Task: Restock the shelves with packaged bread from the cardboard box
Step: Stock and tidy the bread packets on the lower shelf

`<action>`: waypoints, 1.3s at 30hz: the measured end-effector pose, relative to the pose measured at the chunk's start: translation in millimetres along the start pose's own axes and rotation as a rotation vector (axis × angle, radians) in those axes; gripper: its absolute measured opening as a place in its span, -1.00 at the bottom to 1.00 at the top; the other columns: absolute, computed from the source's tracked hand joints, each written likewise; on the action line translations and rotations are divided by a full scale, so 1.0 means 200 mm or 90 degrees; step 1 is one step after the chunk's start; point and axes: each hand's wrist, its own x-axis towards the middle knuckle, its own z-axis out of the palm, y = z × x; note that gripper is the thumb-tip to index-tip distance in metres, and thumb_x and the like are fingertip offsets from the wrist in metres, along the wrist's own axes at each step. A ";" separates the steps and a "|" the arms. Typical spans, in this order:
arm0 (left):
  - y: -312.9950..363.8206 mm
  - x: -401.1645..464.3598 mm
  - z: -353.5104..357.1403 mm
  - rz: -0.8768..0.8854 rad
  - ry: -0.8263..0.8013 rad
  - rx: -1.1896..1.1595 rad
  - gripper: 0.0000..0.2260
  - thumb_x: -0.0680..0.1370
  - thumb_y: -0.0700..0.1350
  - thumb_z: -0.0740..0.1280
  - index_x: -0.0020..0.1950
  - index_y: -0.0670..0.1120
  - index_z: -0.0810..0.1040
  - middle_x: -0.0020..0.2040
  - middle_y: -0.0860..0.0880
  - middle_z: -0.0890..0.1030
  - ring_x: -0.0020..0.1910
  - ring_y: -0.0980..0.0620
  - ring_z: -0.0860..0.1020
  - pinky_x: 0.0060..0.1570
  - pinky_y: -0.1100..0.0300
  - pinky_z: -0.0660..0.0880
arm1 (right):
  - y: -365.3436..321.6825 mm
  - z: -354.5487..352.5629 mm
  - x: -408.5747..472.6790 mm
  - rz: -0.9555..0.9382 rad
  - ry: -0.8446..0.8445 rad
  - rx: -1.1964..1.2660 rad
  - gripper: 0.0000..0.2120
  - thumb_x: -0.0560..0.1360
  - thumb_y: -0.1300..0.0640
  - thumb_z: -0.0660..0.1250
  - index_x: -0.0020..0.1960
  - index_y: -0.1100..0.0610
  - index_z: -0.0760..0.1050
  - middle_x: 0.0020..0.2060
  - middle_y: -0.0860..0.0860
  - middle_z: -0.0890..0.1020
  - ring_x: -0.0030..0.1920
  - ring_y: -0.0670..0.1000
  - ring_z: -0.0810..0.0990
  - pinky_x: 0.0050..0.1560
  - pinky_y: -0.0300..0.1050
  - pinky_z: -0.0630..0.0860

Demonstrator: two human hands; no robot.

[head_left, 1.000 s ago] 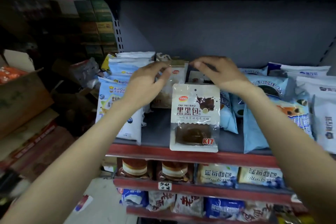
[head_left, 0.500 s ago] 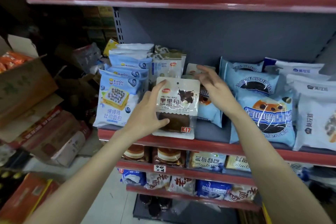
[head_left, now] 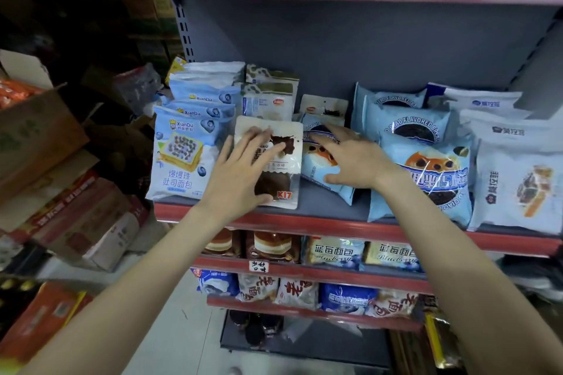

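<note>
Bread in the white K17 pack (head_left: pixel 285 183) now stands on the grey shelf (head_left: pixel 323 207) near its front edge, between the XianDu pack (head_left: pixel 179 158) and a blue pack (head_left: pixel 320 167), where half a second ago we still gripped it above the edge. Our left hand (head_left: pixel 243 173) has let go and lies flat against its front, fingers spread. Our right hand (head_left: pixel 350 158), also open and holding nothing, has dropped onto the blue pack.

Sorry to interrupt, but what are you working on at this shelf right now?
A person is restocking bread. The left hand lies open and flat on a white dark-bread packet standing at the shelf edge. The right hand rests open on the pale blue packet beside it. Neither hand grips anything.
</note>
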 end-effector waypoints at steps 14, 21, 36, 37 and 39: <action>0.01 0.09 0.11 -0.050 0.045 0.068 -0.02 0.08 0.02 0.64 0.45 0.04 0.30 0.42 -0.17 0.35 0.41 -0.24 0.27 0.34 -0.18 0.27 | 0.01 0.00 0.08 0.160 0.100 -0.024 -0.04 0.35 -0.14 0.46 0.54 -0.13 -0.08 0.35 0.18 0.25 0.31 0.25 0.27 0.28 0.10 0.32; -0.01 0.17 0.13 -0.106 0.006 0.037 -0.15 0.23 -0.22 0.52 0.48 0.03 0.30 0.44 -0.22 0.32 0.41 -0.32 0.27 0.34 -0.21 0.26 | 0.02 0.05 0.08 0.161 0.087 -0.070 -0.06 0.43 0.29 0.35 0.54 -0.14 -0.17 0.43 0.23 0.09 0.45 0.31 0.04 0.34 0.09 0.30; -0.02 0.26 0.20 -0.109 0.026 -0.015 -0.15 0.23 0.07 0.58 0.46 -0.04 0.34 0.41 -0.25 0.35 0.40 -0.27 0.32 0.29 -0.17 0.33 | 0.07 0.01 0.09 0.096 -0.055 -0.028 0.00 0.38 0.13 0.42 0.52 -0.18 -0.22 0.43 0.15 0.03 0.46 0.26 -0.05 0.44 0.16 0.08; -0.01 0.27 0.20 -0.115 0.034 -0.032 -0.17 0.24 0.04 0.57 0.45 -0.05 0.35 0.42 -0.26 0.34 0.41 -0.29 0.30 0.31 -0.19 0.30 | 0.06 0.01 0.07 0.088 -0.066 -0.034 0.01 0.36 0.04 0.45 0.53 -0.17 -0.21 0.43 0.15 0.04 0.46 0.27 -0.04 0.42 0.15 0.12; 0.02 0.26 0.19 -0.122 0.063 -0.073 -0.25 0.28 0.01 0.48 0.44 -0.05 0.35 0.42 -0.26 0.32 0.42 -0.30 0.25 0.34 -0.23 0.25 | 0.06 -0.01 0.06 0.075 -0.057 0.014 -0.11 0.41 -0.17 0.38 0.53 -0.17 -0.13 0.44 0.15 0.06 0.46 0.26 -0.02 0.42 0.14 0.13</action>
